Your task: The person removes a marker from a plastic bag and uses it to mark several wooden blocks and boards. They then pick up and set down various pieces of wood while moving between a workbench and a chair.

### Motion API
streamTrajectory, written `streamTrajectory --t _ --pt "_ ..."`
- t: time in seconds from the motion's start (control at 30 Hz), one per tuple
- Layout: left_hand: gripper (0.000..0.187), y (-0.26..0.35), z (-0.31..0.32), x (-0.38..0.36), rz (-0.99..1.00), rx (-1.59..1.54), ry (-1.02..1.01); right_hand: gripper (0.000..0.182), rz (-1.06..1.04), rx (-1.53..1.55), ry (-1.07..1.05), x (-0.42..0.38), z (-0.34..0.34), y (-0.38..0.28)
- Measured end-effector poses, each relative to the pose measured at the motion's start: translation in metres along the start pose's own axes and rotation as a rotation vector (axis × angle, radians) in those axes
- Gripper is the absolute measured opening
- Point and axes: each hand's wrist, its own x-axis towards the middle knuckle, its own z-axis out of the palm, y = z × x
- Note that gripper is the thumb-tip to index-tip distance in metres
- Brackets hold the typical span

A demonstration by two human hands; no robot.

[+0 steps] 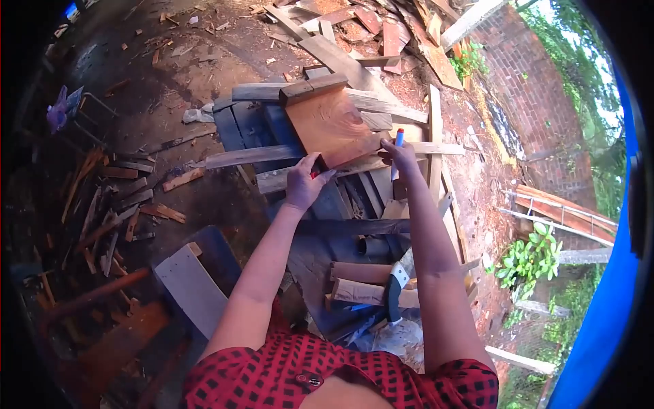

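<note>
the right hand (pixel 400 157) is closed around one marker (pixel 398 138) with a red cap, held upright at the near right corner of one reddish board (pixel 332 125). the left hand (pixel 303 183) presses flat on the board's near edge, fingers spread – something red shows under it. the board lies on grey planks (pixel 252 157). one hatchet (pixel 395 290) rests lower down – no readable writing anywhere.

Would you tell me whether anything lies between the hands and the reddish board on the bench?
Nothing visible does. The left hand already rests on the near edge of the reddish board, and the right hand, holding a marker, touches its right corner.
</note>
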Motion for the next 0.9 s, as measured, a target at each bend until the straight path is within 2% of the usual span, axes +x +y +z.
streamTrajectory --t 0.1,0.27,0.4,0.9 --pt "0.042 -0.007 0.001 0.000 0.023 -0.041 -0.017 0.029 0.007 0.036 0.015 -0.001 0.001 0.002" --pt "0.045 -0.008 -0.006 0.002 0.069 0.142 -0.101 0.032 0.051 -0.001 0.020 -0.005 0.001 -0.005" --pt "0.044 -0.010 -0.006 0.003 0.070 0.118 -0.110 0.028 0.024 0.066 0.040 -0.005 0.002 -0.005" --pt "0.045 -0.013 -0.001 0.003 0.095 0.118 -0.131 0.034 0.012 -0.123 0.056 -0.010 0.000 -0.008"
